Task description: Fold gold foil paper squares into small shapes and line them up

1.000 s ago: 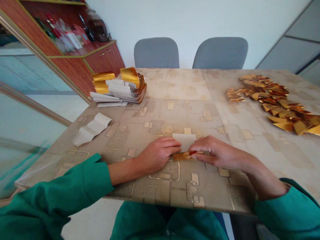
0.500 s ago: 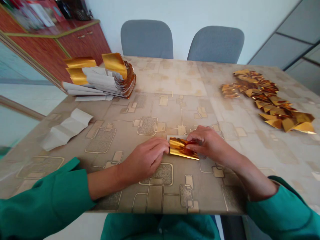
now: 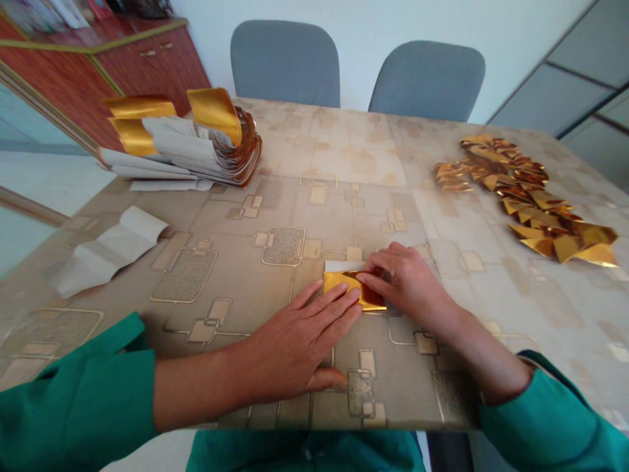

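Note:
A partly folded sheet of gold foil paper lies on the patterned table in front of me, a pale strip of its back showing along the far edge. My left hand rests flat on it with the fingers spread and the fingertips on the gold face. At the sheet's right end my right hand pinches the paper between thumb and fingers. Left of my hands lies a creased sheet with its pale side up.
A thick bundle of gold and white paper sits at the back left. Folded gold pieces are heaped at the right. Two grey chairs stand behind the far table edge, and a red-brown cabinet is beyond the left corner.
My left hand has gone from gripping the paper's left edge to lying spread across its gold face. My right hand keeps its pinch on the right end. The view has shifted slightly.

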A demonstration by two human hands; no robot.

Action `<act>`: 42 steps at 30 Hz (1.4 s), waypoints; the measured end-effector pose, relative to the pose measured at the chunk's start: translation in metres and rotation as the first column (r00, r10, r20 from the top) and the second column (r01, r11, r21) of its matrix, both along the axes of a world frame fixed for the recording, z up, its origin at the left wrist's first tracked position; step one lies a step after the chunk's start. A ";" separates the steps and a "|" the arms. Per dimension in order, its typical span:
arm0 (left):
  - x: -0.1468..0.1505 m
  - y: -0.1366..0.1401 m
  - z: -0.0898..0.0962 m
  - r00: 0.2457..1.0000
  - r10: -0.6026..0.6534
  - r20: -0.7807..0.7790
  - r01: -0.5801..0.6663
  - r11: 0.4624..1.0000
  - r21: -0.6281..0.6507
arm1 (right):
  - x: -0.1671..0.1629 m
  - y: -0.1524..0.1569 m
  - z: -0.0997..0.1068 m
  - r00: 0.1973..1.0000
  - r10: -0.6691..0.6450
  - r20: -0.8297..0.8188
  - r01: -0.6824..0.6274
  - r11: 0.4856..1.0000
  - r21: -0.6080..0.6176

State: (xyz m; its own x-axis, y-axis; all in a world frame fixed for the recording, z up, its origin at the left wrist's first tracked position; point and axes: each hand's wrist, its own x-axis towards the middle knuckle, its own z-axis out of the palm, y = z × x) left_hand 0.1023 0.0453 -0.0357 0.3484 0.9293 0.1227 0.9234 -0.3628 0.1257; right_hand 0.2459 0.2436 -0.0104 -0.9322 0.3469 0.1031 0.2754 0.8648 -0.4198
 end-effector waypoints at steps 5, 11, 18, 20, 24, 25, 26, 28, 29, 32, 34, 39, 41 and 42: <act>0.000 0.001 0.002 1.000 0.018 0.000 -0.018 0.999 0.037 | -0.002 0.000 -0.002 0.999 0.013 0.049 -0.016 0.999 0.049; 0.001 0.006 0.001 0.998 0.065 -0.003 -0.065 0.997 0.040 | -0.010 -0.001 0.000 0.983 -0.066 0.168 0.035 0.983 0.181; 0.003 0.008 -0.003 0.997 0.075 -0.005 -0.075 0.997 0.018 | -0.011 -0.002 -0.002 0.980 -0.091 0.176 0.047 0.971 0.236; 0.003 0.007 -0.003 0.997 0.076 -0.002 -0.076 0.997 0.016 | -0.011 -0.002 -0.004 0.983 -0.088 0.162 0.048 0.970 0.237; 0.004 0.006 -0.003 0.997 0.083 0.000 -0.083 0.996 0.013 | -0.012 -0.001 -0.004 0.981 -0.112 0.159 0.075 0.972 0.223; 0.004 0.006 -0.003 0.996 0.085 0.001 -0.085 0.996 0.013 | -0.012 -0.001 -0.004 0.980 -0.117 0.162 0.080 0.973 0.219; 0.004 0.006 -0.002 0.996 0.087 0.001 -0.087 0.996 0.013 | -0.013 -0.001 -0.004 0.979 -0.119 0.164 0.082 0.974 0.213; 0.004 0.006 -0.002 0.996 0.089 0.000 -0.089 0.996 0.015 | -0.013 0.000 -0.003 0.979 -0.116 0.167 0.083 0.977 0.196; 0.004 0.007 -0.002 0.996 0.087 0.000 -0.087 0.996 0.016 | -0.013 0.000 -0.004 0.979 -0.116 0.168 0.084 0.979 0.187; 0.003 0.007 -0.001 0.996 0.085 0.002 -0.085 0.996 0.021 | -0.013 -0.001 -0.005 0.978 -0.118 0.172 0.087 0.980 0.178; 0.003 0.008 -0.001 0.996 0.086 0.005 -0.086 0.996 0.020 | -0.014 -0.003 -0.007 0.978 -0.124 0.167 0.088 0.973 0.212; 0.001 0.009 -0.001 0.997 0.080 0.019 -0.080 0.997 -0.004 | -0.009 -0.005 -0.004 0.986 -0.169 -0.014 0.163 0.924 0.347; 0.000 0.009 -0.001 0.997 0.073 0.020 -0.073 0.997 -0.019 | -0.003 -0.009 0.001 0.986 -0.110 -0.122 0.147 0.922 0.358; 0.000 0.010 -0.001 0.997 0.069 0.022 -0.068 0.997 -0.022 | 0.002 -0.013 0.004 0.988 -0.055 -0.142 0.103 0.930 0.354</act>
State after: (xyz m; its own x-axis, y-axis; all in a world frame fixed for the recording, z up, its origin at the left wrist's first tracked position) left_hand 0.1019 0.0551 -0.0364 0.2810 0.9535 0.1093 0.9429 -0.2955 0.1536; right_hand 0.2476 0.2309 -0.0066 -0.8741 0.3363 0.3504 0.3137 0.9417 -0.1213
